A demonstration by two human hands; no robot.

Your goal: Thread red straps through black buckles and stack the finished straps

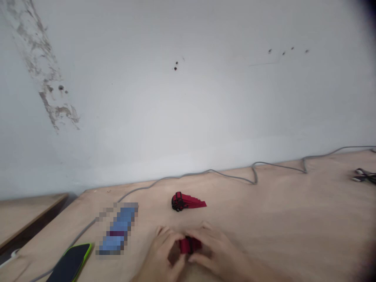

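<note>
Near the bottom middle, my left hand [166,250] and my right hand [216,248] are closed on a short red fabric strap [185,246] with a black band or buckle across it. Fingers of both hands cover its two ends, so its full shape is hidden. Just beyond my hands, a bundle of similar red straps [192,202] lies on the wooden table [279,211]. Black pieces are gathered at the bundle's left end, and its red tails fan out to the right.
At the lower left lies a phone [70,264] in a bright green case. Beside it is a pixelated blue object [120,229]. A grey cable [210,170] runs along the wall [188,117] and down the left side. Dark cords [366,176] sit at the far right.
</note>
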